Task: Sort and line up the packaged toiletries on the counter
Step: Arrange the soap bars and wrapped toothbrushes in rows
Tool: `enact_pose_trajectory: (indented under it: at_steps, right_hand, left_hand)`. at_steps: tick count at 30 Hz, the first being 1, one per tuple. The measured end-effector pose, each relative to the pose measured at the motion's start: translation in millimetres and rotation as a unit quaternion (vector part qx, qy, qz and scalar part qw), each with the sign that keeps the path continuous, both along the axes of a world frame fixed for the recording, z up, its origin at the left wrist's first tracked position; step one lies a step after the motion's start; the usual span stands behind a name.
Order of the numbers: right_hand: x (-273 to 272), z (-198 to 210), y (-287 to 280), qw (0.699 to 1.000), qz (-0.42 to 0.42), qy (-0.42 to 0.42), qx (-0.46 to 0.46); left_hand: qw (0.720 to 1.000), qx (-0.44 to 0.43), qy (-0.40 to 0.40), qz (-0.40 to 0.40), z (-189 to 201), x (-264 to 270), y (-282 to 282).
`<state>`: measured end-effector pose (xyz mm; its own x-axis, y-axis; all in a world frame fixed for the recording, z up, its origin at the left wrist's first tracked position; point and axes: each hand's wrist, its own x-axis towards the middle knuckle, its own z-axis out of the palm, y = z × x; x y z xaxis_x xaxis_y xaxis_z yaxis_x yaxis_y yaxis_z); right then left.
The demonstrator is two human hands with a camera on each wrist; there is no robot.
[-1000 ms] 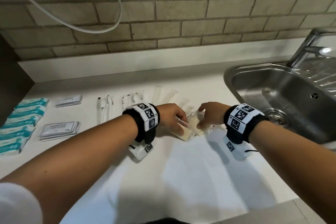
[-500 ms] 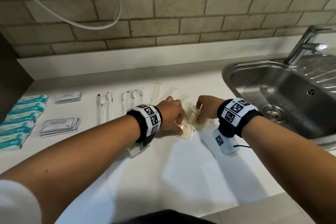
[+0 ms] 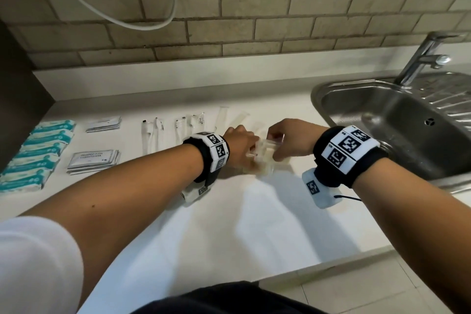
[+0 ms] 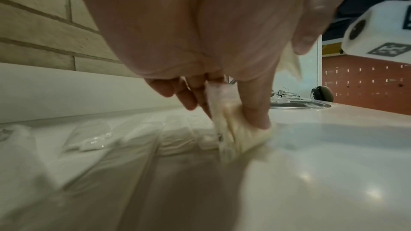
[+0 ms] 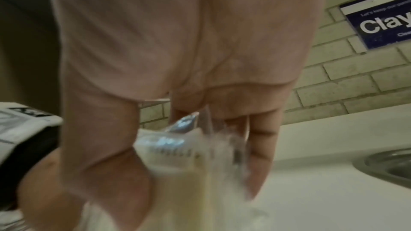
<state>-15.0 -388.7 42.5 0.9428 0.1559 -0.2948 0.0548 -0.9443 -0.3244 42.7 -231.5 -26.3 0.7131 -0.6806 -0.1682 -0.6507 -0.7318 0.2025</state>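
A bunch of clear packets with cream contents (image 3: pixel 266 158) stands on edge on the white counter (image 3: pixel 254 224), between my two hands. My left hand (image 3: pixel 242 146) grips the packets (image 4: pixel 235 129) from the left, thumb pressing one side and fingers behind. My right hand (image 3: pixel 285 140) pinches the packets (image 5: pixel 177 152) from the right. To the left lie teal-and-white packs (image 3: pixel 38 153) in a column, two stacks of white sachets (image 3: pixel 93 159), and wrapped toothbrushes (image 3: pixel 153 135) in a row. Long clear sleeves (image 3: pixel 221 117) lie behind my hands.
A steel sink (image 3: pixel 397 122) with a tap (image 3: pixel 423 58) sits at the right, close to my right wrist. A brick wall (image 3: pixel 229 20) with a white cable (image 3: pixel 102 5) runs behind the counter. A dark cabinet side (image 3: pixel 17 99) bounds the left end.
Both hands have drawn closer together and gathered the flat-lying packets upright into one bunch between them.
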Motion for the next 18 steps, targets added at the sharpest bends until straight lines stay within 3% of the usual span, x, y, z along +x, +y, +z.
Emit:
enact_pose_trajectory:
  at_steps: [6,11,16,18]
  right_hand:
    - [-21,-20,14,0.998,0.035,0.021,0.044]
    - [-20,-46,46,0.994,0.03,-0.058,0.089]
    - [-18,-64,74,0.983,-0.007,-0.108,0.149]
    - [-18,-70,84,0.978,-0.027,-0.128,0.163]
  left_hand:
    - [0.965,-0.216,0.144,0.049,3,-5,23]
    - [0.953,-0.233,0.178,0.069,-2,-13,49]
    - [0.927,-0.266,0.221,0.146,-4,-28,67]
    - [0.903,-0.3,0.252,0.178,0,-40,72]
